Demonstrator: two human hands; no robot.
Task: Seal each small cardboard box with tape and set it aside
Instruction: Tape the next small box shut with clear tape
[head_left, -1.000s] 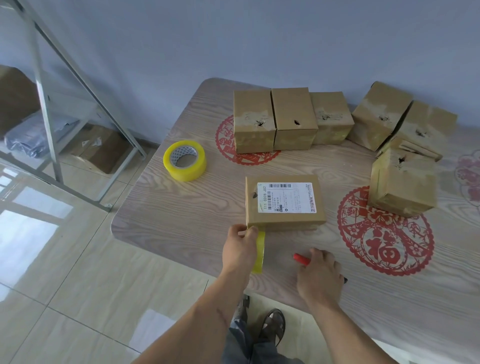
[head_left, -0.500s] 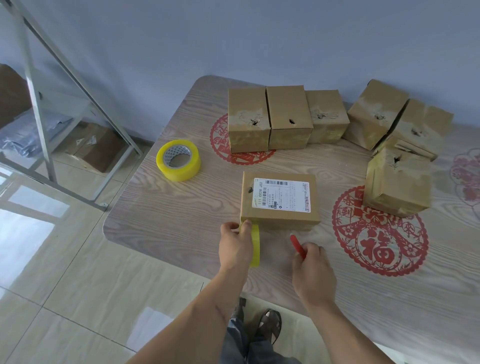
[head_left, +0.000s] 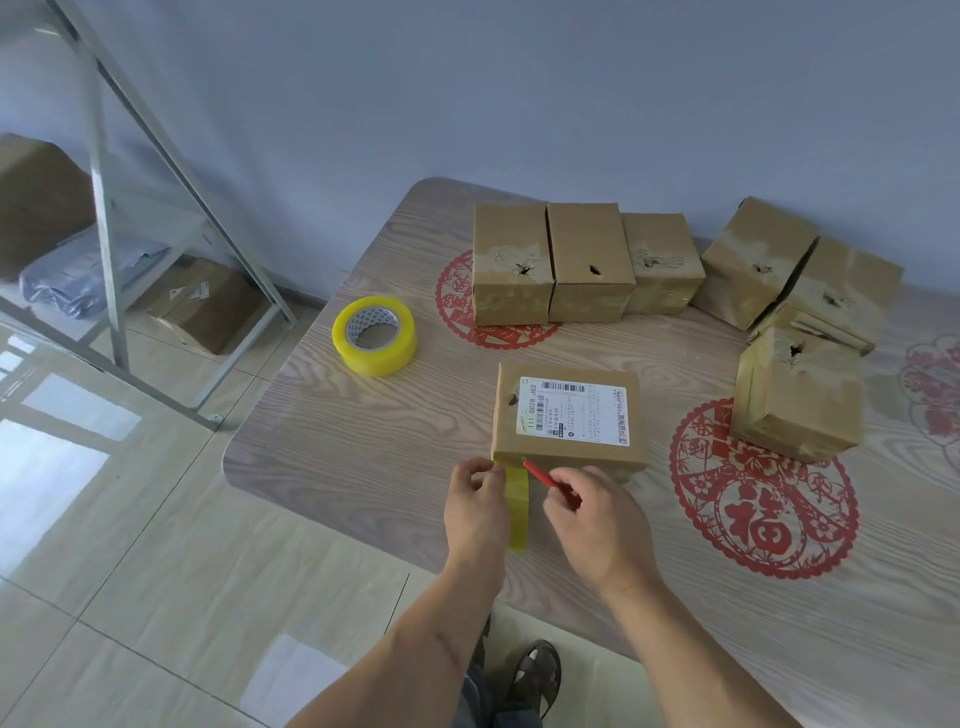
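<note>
**Labelled box (head_left: 569, 421) at near table edge, tape about to be cut**

Sits flat on the wood-grain table (head_left: 363, 441), just in front of both hands, white shipping label facing up, small dark hole near its left edge. Plain brown cardboard, low and wide, corners crisp, near face in shadow. Strip of yellowish tape (head_left: 511, 475) stuck to its near left corner, running down to a tape roll (head_left: 518, 514) held on edge.

Left hand (head_left: 475, 512) curled around that roll, thumb and fingertips pinching the tape right where it meets the box corner. Right hand (head_left: 597, 519) closed in a pen-like grip on a red-handled cutter (head_left: 543, 477), tip resting at the tape beside the box edge, very close to the left thumb.

Likely risks, judged from this position:
- Blade slipping toward the left thumb, given how near the two sit.
- Ragged or skewed cut if the tape goes slack; tension depends wholly on the left hand's pull.
- Tape peeling off the corner if pulled too hard, since only a short length seems bonded.
- Tip scoring the cardboard or the tabletop if pressed too deep.
- Box sliding away, with nothing pinning it down.

Farther back: spare tape roll (head_left: 375, 335) lying flat to the left, a row of three boxes (head_left: 587, 262) along the wall, another cluster of boxes (head_left: 800, 322) to the right, several with torn, patchy tops.
</note>
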